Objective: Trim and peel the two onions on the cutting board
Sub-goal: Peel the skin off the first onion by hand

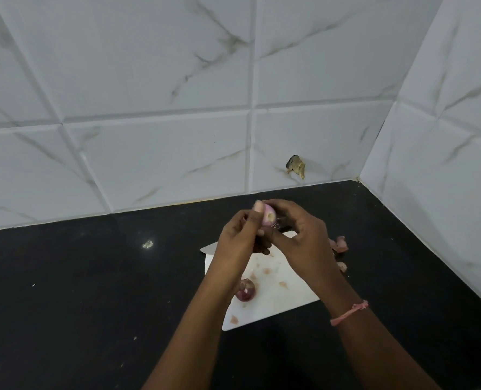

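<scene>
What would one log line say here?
both hands hold small pinkish onion | dark purple onion on white cutting board

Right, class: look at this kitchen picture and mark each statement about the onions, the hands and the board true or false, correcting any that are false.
1. Both hands hold one onion above the board. True; left hand, right hand.
2. The second onion lies on the board. True.
3. The board is black. False: it is white, on a black counter.
4. Peel scraps lie off the board's right side. True.
5. The left wrist wears a pink band. False: the band is on the right wrist.
6. The wall is bare brick. False: it is marbled white tile.
</scene>
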Tool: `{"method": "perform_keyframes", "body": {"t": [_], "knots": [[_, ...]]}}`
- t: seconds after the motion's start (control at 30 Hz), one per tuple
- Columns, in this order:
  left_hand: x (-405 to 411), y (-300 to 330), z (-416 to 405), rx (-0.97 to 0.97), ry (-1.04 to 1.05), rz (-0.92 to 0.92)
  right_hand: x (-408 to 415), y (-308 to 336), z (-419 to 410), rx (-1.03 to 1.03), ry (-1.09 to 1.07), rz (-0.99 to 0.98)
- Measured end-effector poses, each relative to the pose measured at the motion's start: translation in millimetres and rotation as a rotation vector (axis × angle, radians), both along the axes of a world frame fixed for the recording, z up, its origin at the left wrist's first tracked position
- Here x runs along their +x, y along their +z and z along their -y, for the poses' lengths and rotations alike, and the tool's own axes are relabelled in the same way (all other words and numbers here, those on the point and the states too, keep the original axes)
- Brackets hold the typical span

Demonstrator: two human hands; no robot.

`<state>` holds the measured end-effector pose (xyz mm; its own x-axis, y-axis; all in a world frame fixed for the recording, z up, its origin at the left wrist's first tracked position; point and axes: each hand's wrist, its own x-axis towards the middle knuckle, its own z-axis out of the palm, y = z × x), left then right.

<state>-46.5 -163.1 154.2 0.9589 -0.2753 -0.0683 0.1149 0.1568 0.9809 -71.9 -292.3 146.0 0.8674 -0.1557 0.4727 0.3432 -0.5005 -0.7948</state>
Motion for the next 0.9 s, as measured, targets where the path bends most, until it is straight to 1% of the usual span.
{"method": "perform_keyframes", "body": {"t": [0.1,0.2,0.37,0.43,0.53,0.6,0.7,0.77,0.83,0.9], "knots": [[1.7,-1.1,-0.2,0.087,0.024,0.101,-0.6,-0.7,1.8,-0.096,-0.041,0.072],[0.8,-2.8,-1.4,0.117,0.033,0.169,-0.2,-1.2,5.5,-0.107,-0.041,0.089],[4.8,-6.0,-8.4,0.041,0.011,0.143,-1.8,-4.1,7.5,-0.006,0.023,0.106],[3.8,-6.3,-7.6,0.029,0.027,0.131,-1.2,-4.5,9.2,0.010,0.050,0.094],[3.9,-5.5,-5.8,-0.014,0.079,0.105,-0.8,-4.7,8.4,0.088,0.113,0.054],[7.4,-4.4,-8.7,0.020,0.114,0.143,-2.6,-3.7,6.1,0.114,0.131,0.040],[14.9,-6.0,-17.4,0.136,0.202,0.195,-6.4,-2.3,3.3,0.225,0.153,0.021],[16.3,-9.9,-20.7,0.182,0.268,0.186,-4.4,-1.0,1.9,0.280,0.155,-0.015],[15.9,-11.3,-20.1,0.191,0.224,0.151,1.0,-0.9,-0.2,0.363,0.115,-0.065],[13.4,-11.9,-15.6,0.244,0.084,0.198,6.6,-2.4,-0.7,0.382,0.043,-0.091]]}}
